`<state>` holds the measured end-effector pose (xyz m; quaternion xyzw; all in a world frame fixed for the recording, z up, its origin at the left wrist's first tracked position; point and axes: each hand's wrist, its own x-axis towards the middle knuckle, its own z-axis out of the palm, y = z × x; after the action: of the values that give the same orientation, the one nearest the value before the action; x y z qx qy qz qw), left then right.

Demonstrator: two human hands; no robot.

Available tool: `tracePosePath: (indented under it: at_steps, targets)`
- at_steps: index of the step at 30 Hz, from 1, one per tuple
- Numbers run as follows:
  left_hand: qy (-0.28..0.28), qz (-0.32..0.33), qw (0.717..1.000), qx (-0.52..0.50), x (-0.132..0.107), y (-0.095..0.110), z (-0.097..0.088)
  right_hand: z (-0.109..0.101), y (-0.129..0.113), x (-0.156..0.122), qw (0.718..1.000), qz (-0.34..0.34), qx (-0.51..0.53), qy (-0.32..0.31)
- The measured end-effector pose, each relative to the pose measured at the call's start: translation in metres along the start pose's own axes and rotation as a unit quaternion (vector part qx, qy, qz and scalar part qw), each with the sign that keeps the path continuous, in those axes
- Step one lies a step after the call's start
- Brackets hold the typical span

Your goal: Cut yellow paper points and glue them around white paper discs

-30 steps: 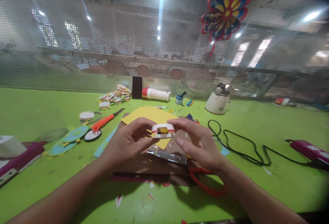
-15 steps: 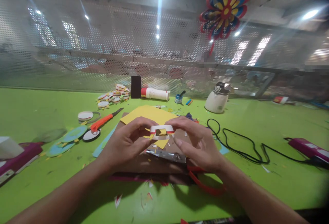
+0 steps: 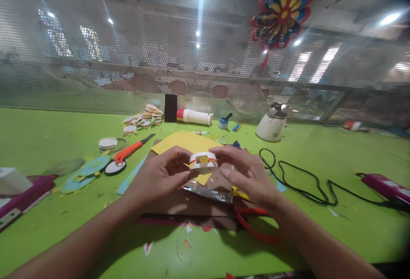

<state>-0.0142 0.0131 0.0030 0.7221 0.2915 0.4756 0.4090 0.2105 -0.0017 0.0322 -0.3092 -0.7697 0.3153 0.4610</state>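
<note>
Between both hands is a small white paper-cup piece point(image 3: 203, 158) with a red stripe, a cut-out window and yellow paper bits at its side. My left hand point(image 3: 160, 172) pinches its left side with thumb and fingers. On the right side, my right hand point(image 3: 248, 174) holds it with curled fingers. Beneath lie scissors point(image 3: 218, 194) with red handles, their blades spread across a brown board point(image 3: 169, 202). A yellow sheet point(image 3: 182, 140) rests on the board behind the hands, and small paper scraps are scattered around.
Orange-handled scissors point(image 3: 131, 151), blue paper discs point(image 3: 94, 164) and a heap of similar cup pieces point(image 3: 145, 119) lie left. Behind stand a dark upright box point(image 3: 171, 108), stacked paper cups point(image 3: 194, 117) and a white jug point(image 3: 272, 123). A black cable point(image 3: 301, 193) runs right to a purple power strip point(image 3: 382, 185).
The cup piece has tilted slightly and risen a little in my hands, showing more of its round top and window. The whole view has shifted slightly.
</note>
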Motion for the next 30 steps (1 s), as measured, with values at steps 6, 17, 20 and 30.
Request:
tracePosePath:
  at_steps: [6,17,20,30]
  targets:
    - [-0.01,-0.004,0.999,0.035,-0.001,-0.003,0.0,-0.006,-0.002,0.002,0.998,-0.038,-0.011,0.043]
    - [-0.052,-0.045,0.996,0.053,0.0,0.003,0.009,0.005,-0.006,0.002,0.994,-0.085,-0.048,0.05]
    - [-0.05,-0.053,0.995,0.075,0.0,0.008,0.012,0.005,-0.005,0.003,0.998,-0.052,-0.008,0.045]
    - [-0.091,-0.061,0.986,0.126,0.0,0.018,0.012,0.006,-0.005,0.005,0.995,0.042,0.077,0.046]
